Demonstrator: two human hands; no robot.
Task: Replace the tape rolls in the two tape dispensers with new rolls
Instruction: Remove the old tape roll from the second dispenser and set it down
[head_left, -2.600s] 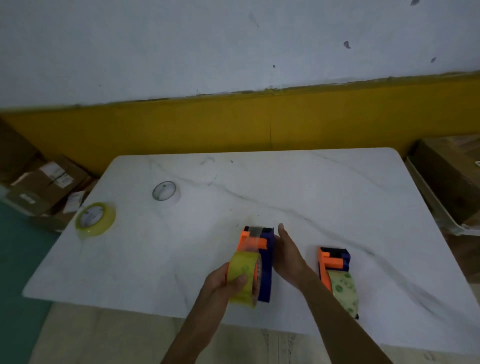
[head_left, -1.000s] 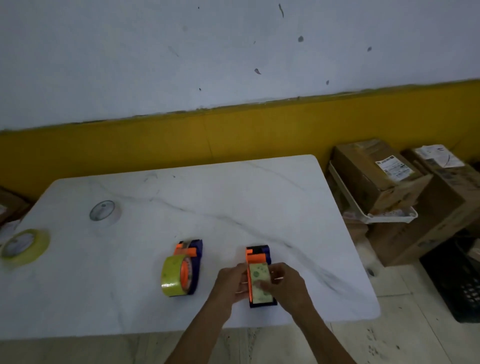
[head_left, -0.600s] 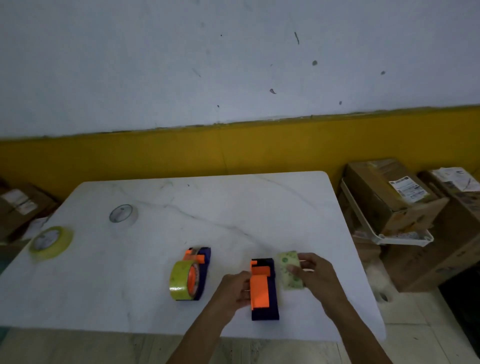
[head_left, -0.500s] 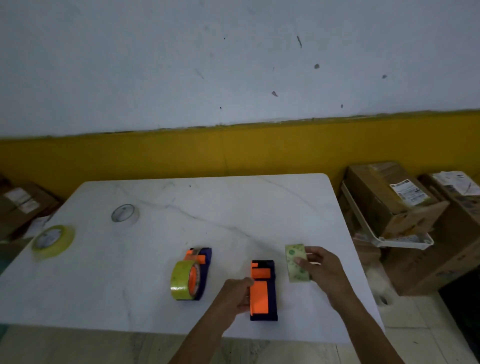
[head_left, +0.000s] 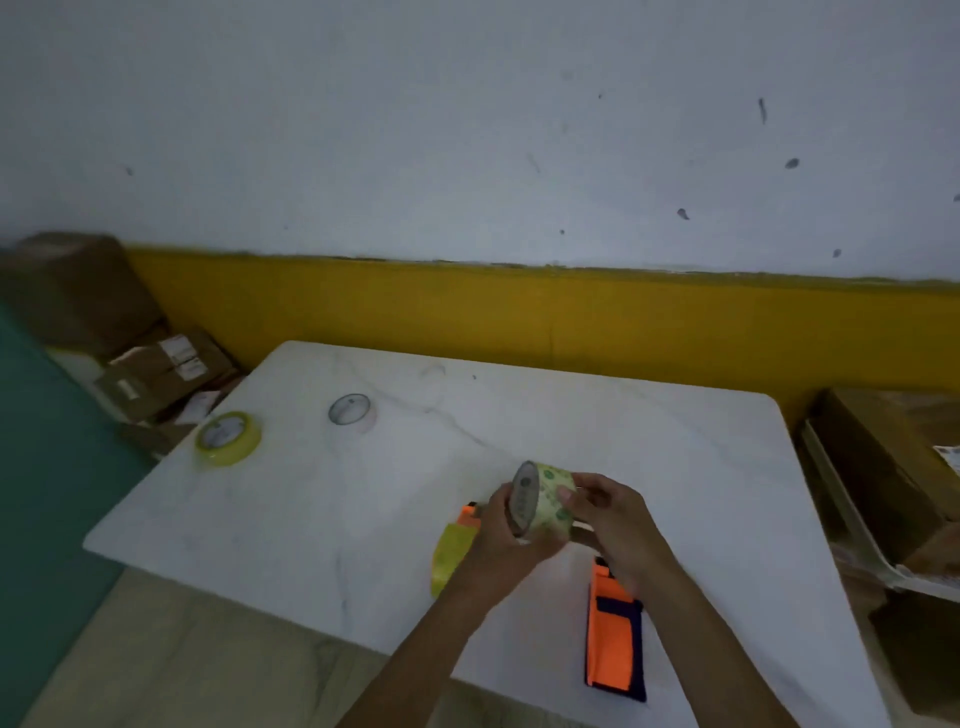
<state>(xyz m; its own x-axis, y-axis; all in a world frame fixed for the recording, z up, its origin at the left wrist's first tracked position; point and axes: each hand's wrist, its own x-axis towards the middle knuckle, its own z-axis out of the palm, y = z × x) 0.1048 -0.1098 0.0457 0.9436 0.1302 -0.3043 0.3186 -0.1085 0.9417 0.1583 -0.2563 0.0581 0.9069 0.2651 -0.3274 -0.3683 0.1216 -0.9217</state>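
- Old roll: pale, green-printed, held above the worktop in both hands, core end turned left. It is out of its dispenser.
- Left hand: grip curled round the roll's near and lower rim, pinching it.
- Right hand: grip pressed on the roll's right side, thumb on top; both hands bear on the same roll.
- Right dispenser: orange and dark blue, lying flat near the worktop's front edge, hub bare. Judged: emptied, awaiting a new roll.
- Left dispenser: partly hidden behind the left wrist; a yellow roll shows mounted on it. Judged not yet changed, though I cannot tell that roll's age.
- Spare rolls: a yellow roll near the left edge and a clear roll further in, both flat, well apart from the hands, untouched.
- Progress, judged: one removal done; two fittings and one removal appear outstanding.
- Change from half a second earlier: then the right hand alone carried the old roll just right of the right dispenser, the left hand steadying that dispenser. Now the left hand has left the dispenser and joined the roll, which has moved left and up. The view has also swung leftward.
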